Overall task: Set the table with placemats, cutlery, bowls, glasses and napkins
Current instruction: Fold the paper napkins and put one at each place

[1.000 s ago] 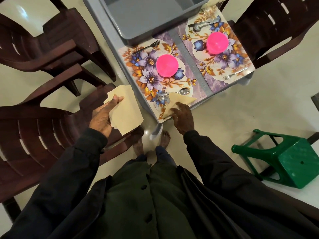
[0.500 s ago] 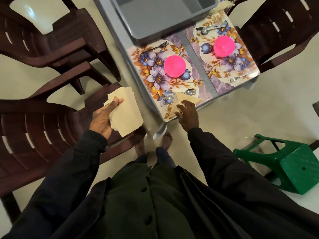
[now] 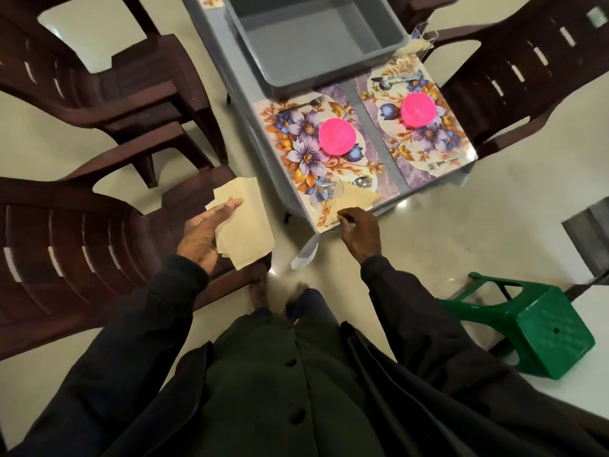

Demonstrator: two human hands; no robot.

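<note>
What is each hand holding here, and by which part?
Left hand grips a stack of napkins along its left edge, thumb on top. Right hand pinches the near corner of the folded napkin on the placemat.

Single head cam, wide-angle, looks steeply down past torso; table (image 3: 211, 14) ahead, close.

No lettering, label, brand or number is legible on the floral placemats (image 3: 290, 150), pink bowls (image 3: 336, 136), grey tub (image 3: 316, 44) or green stool (image 3: 553, 331).
</note>
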